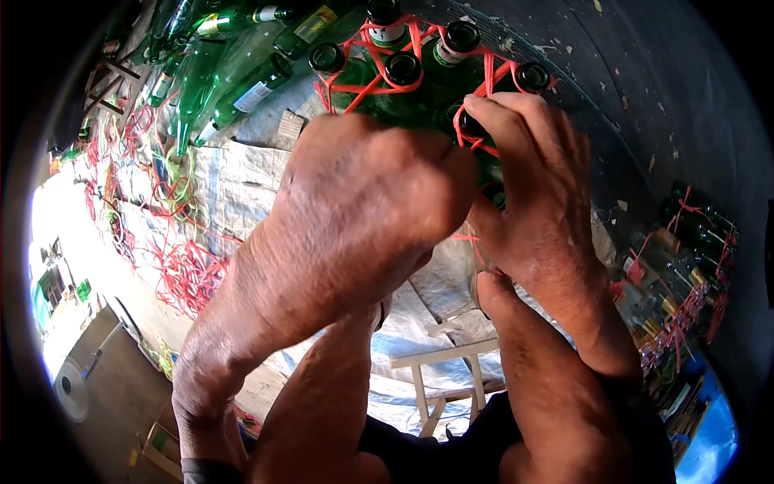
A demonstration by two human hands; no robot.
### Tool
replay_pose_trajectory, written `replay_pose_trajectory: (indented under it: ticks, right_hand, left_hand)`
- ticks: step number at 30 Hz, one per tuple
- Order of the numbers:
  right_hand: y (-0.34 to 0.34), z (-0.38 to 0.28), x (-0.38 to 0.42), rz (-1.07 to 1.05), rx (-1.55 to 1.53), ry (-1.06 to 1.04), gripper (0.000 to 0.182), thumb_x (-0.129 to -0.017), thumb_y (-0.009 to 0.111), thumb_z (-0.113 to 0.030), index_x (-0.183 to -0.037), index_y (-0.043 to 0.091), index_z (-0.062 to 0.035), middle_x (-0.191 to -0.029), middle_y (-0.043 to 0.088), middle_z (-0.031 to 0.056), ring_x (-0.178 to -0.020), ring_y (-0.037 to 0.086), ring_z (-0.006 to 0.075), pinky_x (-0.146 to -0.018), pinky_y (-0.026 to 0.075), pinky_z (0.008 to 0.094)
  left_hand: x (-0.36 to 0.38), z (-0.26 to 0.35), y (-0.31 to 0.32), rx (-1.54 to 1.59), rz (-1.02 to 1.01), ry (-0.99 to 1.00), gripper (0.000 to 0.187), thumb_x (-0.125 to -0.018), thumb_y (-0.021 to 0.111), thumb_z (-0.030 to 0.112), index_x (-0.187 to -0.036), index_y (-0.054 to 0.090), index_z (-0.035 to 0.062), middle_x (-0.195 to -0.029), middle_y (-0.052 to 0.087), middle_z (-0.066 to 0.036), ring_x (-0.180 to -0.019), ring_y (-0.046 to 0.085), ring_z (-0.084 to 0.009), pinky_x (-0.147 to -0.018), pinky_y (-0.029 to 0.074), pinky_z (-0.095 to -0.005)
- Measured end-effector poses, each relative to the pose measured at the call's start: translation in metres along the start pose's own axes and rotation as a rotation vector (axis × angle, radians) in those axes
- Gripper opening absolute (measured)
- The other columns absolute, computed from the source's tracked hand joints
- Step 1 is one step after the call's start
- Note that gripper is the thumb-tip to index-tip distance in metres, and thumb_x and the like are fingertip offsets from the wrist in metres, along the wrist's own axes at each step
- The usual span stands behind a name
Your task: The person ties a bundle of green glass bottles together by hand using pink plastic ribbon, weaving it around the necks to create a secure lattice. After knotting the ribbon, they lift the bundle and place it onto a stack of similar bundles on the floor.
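A cluster of upright green glass bottles [401,69] stands at the top, bound around the necks with crisscrossed red plastic string [488,73]. My left hand [363,189] is closed in a fist in front of the cluster, back of the hand toward me. Its fingertips and whatever they grip are hidden. On the cluster's right side rests my right hand [538,181], its fingers bent over the bottles and its thumb spread apart from them. Beside its index finger is a bottle neck wrapped in string. The hands hide the nearest bottles.
Loose green bottles [201,89] lie at the upper left. Tangled red string [189,278] spreads over the pale ground sheet [242,173]. More bottles [669,278] stand at the right. Between my legs is a small wooden frame [443,355]. At lower left stands a fan [72,387].
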State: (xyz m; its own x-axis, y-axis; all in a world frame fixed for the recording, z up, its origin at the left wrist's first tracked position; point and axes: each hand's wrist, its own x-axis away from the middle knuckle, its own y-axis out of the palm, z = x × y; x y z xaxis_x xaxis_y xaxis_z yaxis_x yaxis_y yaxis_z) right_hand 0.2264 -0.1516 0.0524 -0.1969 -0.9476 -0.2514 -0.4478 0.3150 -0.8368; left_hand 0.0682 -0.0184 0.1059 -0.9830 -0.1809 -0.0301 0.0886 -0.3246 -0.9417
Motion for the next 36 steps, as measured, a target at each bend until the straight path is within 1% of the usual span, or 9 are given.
replay_pose_trajectory:
  ticks: [4,9,12,16,26,29,32,34,36]
  right_hand:
    - [-0.007,-0.007,-0.003,-0.083,-0.01,0.074,0.064,-0.074,0.083,-0.01,-0.135,0.064,-0.0089,-0.132,0.063,0.013,-0.125,0.059,0.0376,-0.107,0.044,0.0496]
    - [-0.006,-0.008,-0.002,-0.068,-0.018,0.089,0.067,-0.071,0.088,-0.007,-0.134,0.064,-0.0079,-0.131,0.064,0.013,-0.125,0.058,0.0387,-0.108,0.044,0.0509]
    - [-0.006,-0.008,-0.002,-0.057,-0.033,0.087,0.069,-0.069,0.091,-0.006,-0.133,0.064,-0.0073,-0.131,0.064,0.0129,-0.124,0.059,0.0387,-0.108,0.045,0.0505]
    - [-0.005,-0.008,-0.001,-0.05,-0.034,0.086,0.069,-0.069,0.092,-0.005,-0.132,0.064,-0.0071,-0.13,0.064,0.0129,-0.122,0.06,0.0379,-0.106,0.047,0.0487]
    - [-0.007,-0.009,-0.003,-0.06,-0.03,0.078,0.067,-0.071,0.092,-0.007,-0.132,0.065,-0.0073,-0.127,0.064,0.0126,-0.121,0.062,0.0389,-0.105,0.048,0.049]
    - [-0.007,-0.006,-0.002,-0.068,-0.021,0.067,0.067,-0.071,0.092,-0.007,-0.133,0.065,-0.007,-0.127,0.065,0.0134,-0.12,0.063,0.0391,-0.104,0.049,0.0487]
    - [-0.006,-0.004,-0.001,-0.055,-0.024,0.045,0.067,-0.071,0.092,-0.008,-0.133,0.065,-0.0068,-0.126,0.065,0.0137,-0.118,0.064,0.039,-0.103,0.05,0.0479]
    - [-0.005,-0.002,-0.001,-0.044,-0.034,0.025,0.067,-0.072,0.091,-0.008,-0.133,0.065,-0.0069,-0.126,0.066,0.0135,-0.117,0.064,0.0387,-0.102,0.051,0.0469]
    - [-0.005,0.0,-0.001,-0.041,-0.042,0.006,0.067,-0.072,0.091,-0.007,-0.133,0.066,-0.0071,-0.125,0.066,0.0132,-0.117,0.065,0.0383,-0.101,0.052,0.0459]
  left_hand:
    - [-0.015,-0.015,0.003,-0.006,0.013,0.021,0.013,-0.084,0.081,0.01,-0.084,0.068,0.0074,-0.074,0.068,-0.009,-0.068,0.07,-0.0349,-0.057,0.053,-0.0466]
    - [-0.028,-0.023,0.002,0.126,0.064,0.092,0.007,-0.084,0.081,0.009,-0.084,0.075,0.0055,-0.072,0.07,-0.013,-0.071,0.072,-0.0354,-0.063,0.056,-0.0463]
    - [-0.034,-0.036,0.011,0.22,0.037,0.003,0.008,-0.084,0.08,0.012,-0.086,0.079,0.0045,-0.075,0.072,-0.015,-0.075,0.074,-0.0352,-0.071,0.058,-0.0462]
    - [-0.035,-0.041,0.012,0.226,-0.02,-0.036,0.01,-0.086,0.076,0.013,-0.087,0.081,0.0045,-0.076,0.073,-0.016,-0.075,0.074,-0.0344,-0.071,0.059,-0.0453]
    - [-0.036,-0.047,0.018,0.04,-0.047,0.001,0.014,-0.09,0.078,0.023,-0.084,0.08,0.0096,-0.079,0.074,-0.013,-0.082,0.076,-0.0354,-0.077,0.059,-0.0472]
    - [-0.031,-0.044,0.019,-0.025,-0.037,-0.038,0.011,-0.089,0.08,0.022,-0.089,0.08,0.0112,-0.078,0.074,-0.012,-0.081,0.075,-0.0339,-0.076,0.059,-0.0477]
    - [-0.029,-0.037,0.008,-0.122,-0.046,-0.04,0.016,-0.09,0.072,0.012,-0.077,0.074,0.0031,-0.067,0.068,-0.015,-0.066,0.073,-0.0339,-0.062,0.056,-0.0471]
    - [-0.026,-0.028,-0.009,-0.145,-0.16,-0.074,0.011,-0.089,0.073,0.013,-0.083,0.076,0.0034,-0.07,0.07,-0.015,-0.067,0.074,-0.0322,-0.063,0.056,-0.0448]
    - [-0.016,-0.026,0.003,-0.162,-0.049,-0.086,0.008,-0.091,0.076,0.014,-0.092,0.077,0.0067,-0.076,0.072,-0.013,-0.073,0.074,-0.029,-0.068,0.057,-0.043]
